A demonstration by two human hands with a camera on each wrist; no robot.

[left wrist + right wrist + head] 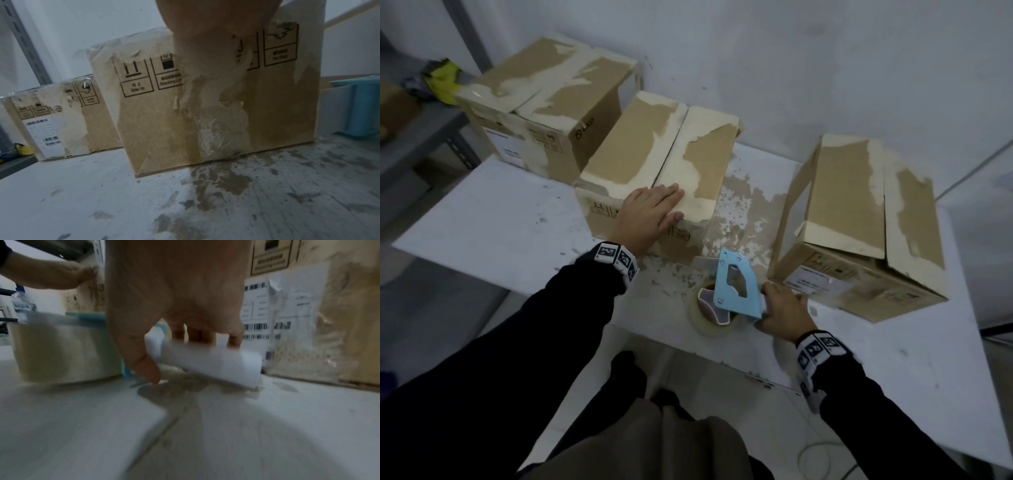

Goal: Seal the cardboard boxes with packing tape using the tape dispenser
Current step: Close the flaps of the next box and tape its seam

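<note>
Three cardboard boxes stand on a white, scuffed desk point(482, 219), and the middle box point(654, 161) serves as the landmark here. Its two top flaps are closed with the seam between them open, and its surface is torn pale where old tape has come off. The left hand point(647, 212) lies flat on the near edge of that box's top, fingers straight and together, thumb hanging over the front face; from the left wrist view the palm point(216, 16) sits above the printed handling symbols on the box's front.

To the left of the middle box and farther back, touching or just beside it, stands the left box point(544, 102), with a white label on its front. To the right of the middle box, well apart from it across a patch of worn desk surface, stands the right box point(859, 219), turned at an angle, with its flaps closed and slightly raised.

In front of the middle box, nearer the person, the tape dispenser point(736, 287) with its light blue frame and roll of clear tape point(709, 322) rests on the desk. The right hand point(784, 315) is at its white handle point(205, 363): the fingers curl round the far side of it and the thumb points down to the desk. The right wrist view is blurred.
</note>
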